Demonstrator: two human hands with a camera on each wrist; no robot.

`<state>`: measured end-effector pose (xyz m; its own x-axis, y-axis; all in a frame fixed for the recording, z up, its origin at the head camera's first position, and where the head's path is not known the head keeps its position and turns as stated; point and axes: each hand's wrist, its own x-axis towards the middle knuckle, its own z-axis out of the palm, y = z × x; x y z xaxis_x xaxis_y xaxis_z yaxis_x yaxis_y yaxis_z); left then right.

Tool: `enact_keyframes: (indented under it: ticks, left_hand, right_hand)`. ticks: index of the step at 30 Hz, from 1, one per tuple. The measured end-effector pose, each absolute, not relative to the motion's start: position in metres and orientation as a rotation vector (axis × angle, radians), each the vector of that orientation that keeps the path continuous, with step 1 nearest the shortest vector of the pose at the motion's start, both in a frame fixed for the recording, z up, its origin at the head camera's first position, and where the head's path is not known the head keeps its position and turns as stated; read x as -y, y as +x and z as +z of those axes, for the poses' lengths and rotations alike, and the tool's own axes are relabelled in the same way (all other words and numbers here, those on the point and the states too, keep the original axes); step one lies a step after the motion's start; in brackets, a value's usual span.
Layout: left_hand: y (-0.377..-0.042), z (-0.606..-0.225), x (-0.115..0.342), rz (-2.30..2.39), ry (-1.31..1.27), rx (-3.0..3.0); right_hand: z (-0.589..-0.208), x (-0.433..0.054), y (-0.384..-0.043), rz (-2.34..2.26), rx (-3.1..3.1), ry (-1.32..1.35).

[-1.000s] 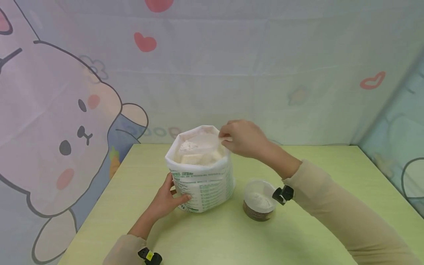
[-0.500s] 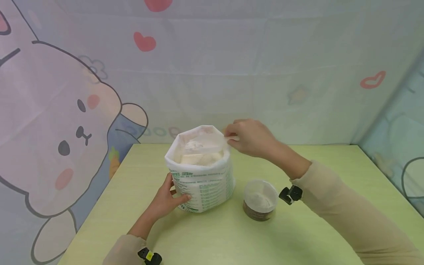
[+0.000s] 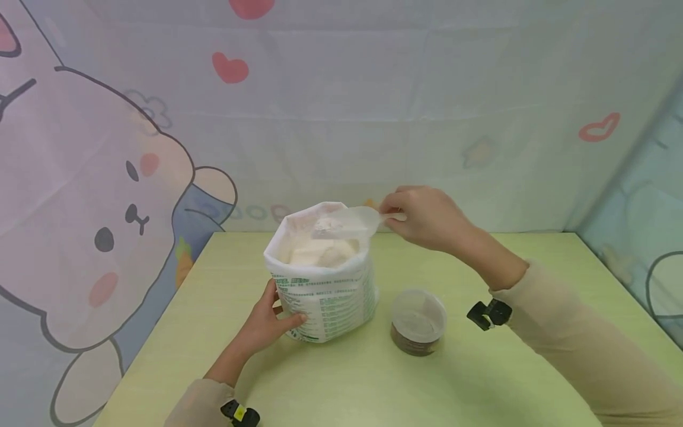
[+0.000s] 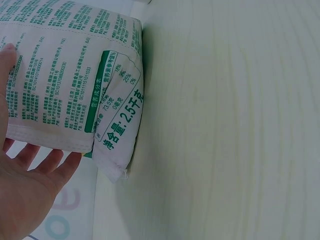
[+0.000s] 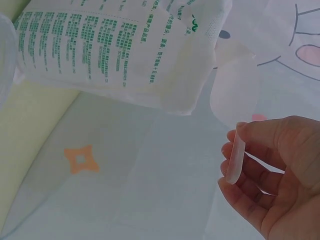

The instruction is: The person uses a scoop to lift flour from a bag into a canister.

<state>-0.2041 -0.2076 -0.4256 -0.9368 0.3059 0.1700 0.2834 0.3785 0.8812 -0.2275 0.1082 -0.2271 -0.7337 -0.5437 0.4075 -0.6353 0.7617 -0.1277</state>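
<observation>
At the mouth of the bag (image 3: 336, 308), the scoop (image 3: 360, 222), pinched by the right hand (image 3: 427, 216), has risen rightward with powder (image 3: 328, 224), so filling seems done; the left hand (image 3: 267, 323) grips the bag's lower left.

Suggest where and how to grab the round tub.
The tub is likely best gripped round its dark lower wall, coming from the person's right: it stands upright and open-topped, with the bag to its left. The right hand would need to put down the scoop first.
</observation>
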Motion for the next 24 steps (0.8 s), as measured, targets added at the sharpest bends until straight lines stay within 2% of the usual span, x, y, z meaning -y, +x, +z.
enact_keyframes:
  ticks: [11, 19, 24]
  left_hand:
    - [-0.191, -0.4, 0.199, 1.642, 0.541, -2.57]
    - [-0.202, -0.421, 0.206, 1.658, 0.533, -2.576]
    - [-0.193, -0.405, 0.2, 1.651, 0.503, -2.566]
  right_hand:
    - [-0.231, -0.133, -0.221, 0.366, 2.621, 0.843]
    - [-0.232, -0.155, -0.214, 0.376, 2.603, 0.822]
    - [-0.235, -0.166, -0.211, 0.385, 2.604, 0.791]
